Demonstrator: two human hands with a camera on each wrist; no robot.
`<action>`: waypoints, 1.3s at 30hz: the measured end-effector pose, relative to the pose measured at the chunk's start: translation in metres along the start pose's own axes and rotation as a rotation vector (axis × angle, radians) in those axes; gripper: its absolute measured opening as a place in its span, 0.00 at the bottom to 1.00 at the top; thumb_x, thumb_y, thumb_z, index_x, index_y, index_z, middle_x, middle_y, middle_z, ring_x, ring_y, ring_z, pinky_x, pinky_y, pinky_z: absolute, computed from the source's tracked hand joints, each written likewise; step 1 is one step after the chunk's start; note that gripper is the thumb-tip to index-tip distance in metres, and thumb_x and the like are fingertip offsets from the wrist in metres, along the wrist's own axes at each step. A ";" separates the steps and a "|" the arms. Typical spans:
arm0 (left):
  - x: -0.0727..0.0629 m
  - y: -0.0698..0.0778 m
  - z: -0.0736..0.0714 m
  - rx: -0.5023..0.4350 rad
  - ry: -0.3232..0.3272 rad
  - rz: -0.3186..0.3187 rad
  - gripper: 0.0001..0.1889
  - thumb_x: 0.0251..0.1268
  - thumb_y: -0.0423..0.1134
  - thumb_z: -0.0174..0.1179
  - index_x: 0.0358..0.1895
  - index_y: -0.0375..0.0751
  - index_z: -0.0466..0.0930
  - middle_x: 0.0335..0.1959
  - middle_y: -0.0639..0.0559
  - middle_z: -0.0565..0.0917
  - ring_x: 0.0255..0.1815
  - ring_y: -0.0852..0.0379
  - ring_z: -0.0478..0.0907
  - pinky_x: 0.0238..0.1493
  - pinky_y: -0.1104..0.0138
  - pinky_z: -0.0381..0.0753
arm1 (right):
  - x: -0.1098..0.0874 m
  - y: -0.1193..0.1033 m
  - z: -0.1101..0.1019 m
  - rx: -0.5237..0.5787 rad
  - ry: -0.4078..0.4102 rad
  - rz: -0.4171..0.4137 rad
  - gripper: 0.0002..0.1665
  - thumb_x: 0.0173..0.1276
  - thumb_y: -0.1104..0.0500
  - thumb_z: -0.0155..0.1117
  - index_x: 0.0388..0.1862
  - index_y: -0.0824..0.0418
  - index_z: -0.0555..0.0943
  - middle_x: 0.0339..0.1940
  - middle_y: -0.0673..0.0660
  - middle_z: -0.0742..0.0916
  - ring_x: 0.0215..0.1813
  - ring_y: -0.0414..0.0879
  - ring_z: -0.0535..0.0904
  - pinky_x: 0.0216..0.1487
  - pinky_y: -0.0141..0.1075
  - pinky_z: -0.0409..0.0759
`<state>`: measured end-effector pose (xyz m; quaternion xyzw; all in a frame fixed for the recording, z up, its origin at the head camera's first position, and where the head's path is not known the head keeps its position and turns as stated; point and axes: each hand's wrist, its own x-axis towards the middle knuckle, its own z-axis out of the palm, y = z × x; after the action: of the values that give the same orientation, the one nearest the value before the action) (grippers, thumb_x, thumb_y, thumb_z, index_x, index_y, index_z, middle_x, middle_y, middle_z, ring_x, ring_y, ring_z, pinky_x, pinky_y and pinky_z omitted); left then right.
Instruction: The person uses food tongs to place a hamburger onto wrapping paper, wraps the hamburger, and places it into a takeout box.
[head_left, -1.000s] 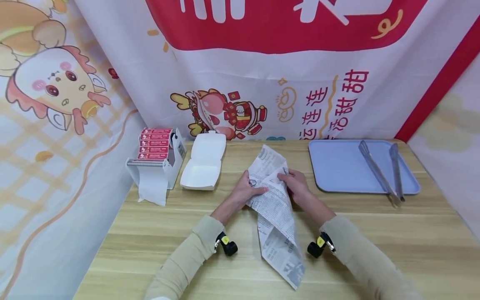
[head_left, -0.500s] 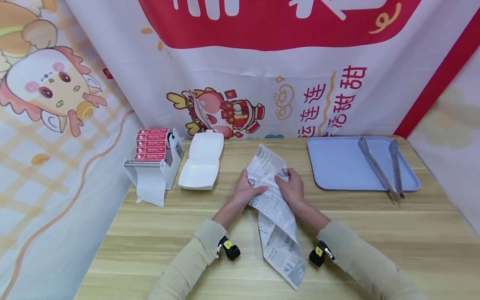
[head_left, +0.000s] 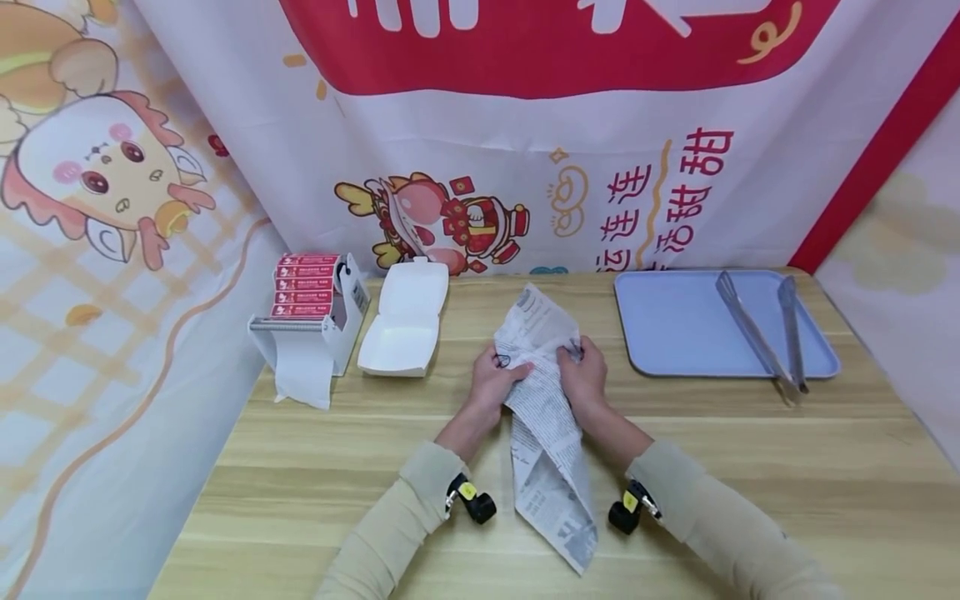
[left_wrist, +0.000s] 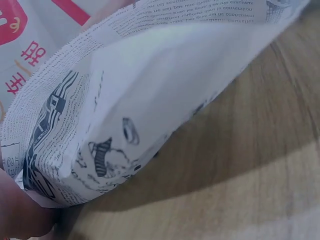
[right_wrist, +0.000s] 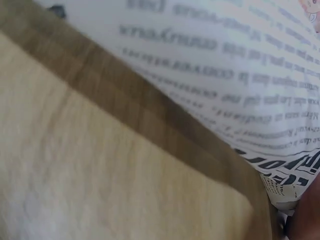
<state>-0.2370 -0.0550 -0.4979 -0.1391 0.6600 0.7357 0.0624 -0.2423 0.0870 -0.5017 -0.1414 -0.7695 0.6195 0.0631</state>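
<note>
A sheet of newsprint-patterned wrapping paper (head_left: 542,400), folded into a long wrap, lies between both hands over the table's middle. The left hand (head_left: 492,382) grips its left side with the thumb on top. From the right, the right hand (head_left: 585,372) holds the other side, its thumb pressing the upper face. Pointed ends extend toward the back and front. Whatever the paper encloses is hidden. In the left wrist view the paper (left_wrist: 150,95) curves above the wood, with part of the hand at lower left. The right wrist view shows printed paper (right_wrist: 235,75) close up.
A label dispenser (head_left: 307,321) with a red-and-white roll stands at back left. Beside it an open white takeaway box (head_left: 401,346) sits on the wooden table (head_left: 300,483). Metal tongs (head_left: 757,333) lie across the blue tray (head_left: 675,333) at back right.
The paper's front tip has shifted slightly left, and the wrap looks narrower around the hands. The left hand has drawn a little inward; both keep their hold.
</note>
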 end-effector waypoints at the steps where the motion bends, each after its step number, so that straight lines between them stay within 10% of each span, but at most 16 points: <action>1: 0.000 0.000 0.001 -0.003 0.003 0.009 0.29 0.54 0.24 0.68 0.62 0.33 0.73 0.56 0.37 0.83 0.45 0.55 0.82 0.49 0.66 0.84 | 0.000 0.000 0.000 0.025 0.008 0.010 0.15 0.69 0.64 0.59 0.52 0.69 0.78 0.56 0.66 0.83 0.59 0.53 0.75 0.68 0.47 0.70; 15: 0.004 -0.010 -0.004 0.088 -0.040 0.183 0.29 0.54 0.25 0.69 0.62 0.35 0.71 0.54 0.37 0.82 0.50 0.52 0.80 0.54 0.64 0.81 | -0.003 0.006 0.004 0.185 0.053 0.027 0.14 0.68 0.67 0.61 0.52 0.69 0.80 0.50 0.63 0.83 0.53 0.48 0.74 0.62 0.39 0.70; 27: 0.007 -0.007 0.000 0.027 0.025 0.181 0.15 0.52 0.21 0.68 0.43 0.34 0.78 0.48 0.46 0.83 0.50 0.54 0.79 0.54 0.68 0.79 | -0.003 0.005 0.012 0.299 0.167 0.023 0.16 0.53 0.78 0.53 0.24 0.57 0.73 0.28 0.47 0.80 0.38 0.41 0.73 0.40 0.26 0.71; 39: 0.009 -0.012 0.003 -0.116 0.083 0.197 0.12 0.56 0.21 0.64 0.42 0.33 0.80 0.42 0.49 0.82 0.43 0.58 0.78 0.47 0.72 0.79 | -0.001 0.008 0.008 0.418 0.147 0.097 0.19 0.56 0.77 0.54 0.43 0.69 0.86 0.28 0.42 0.84 0.36 0.37 0.77 0.39 0.24 0.75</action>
<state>-0.2424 -0.0516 -0.5113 -0.1071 0.6289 0.7687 -0.0457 -0.2426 0.0812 -0.5107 -0.2068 -0.6102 0.7557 0.1172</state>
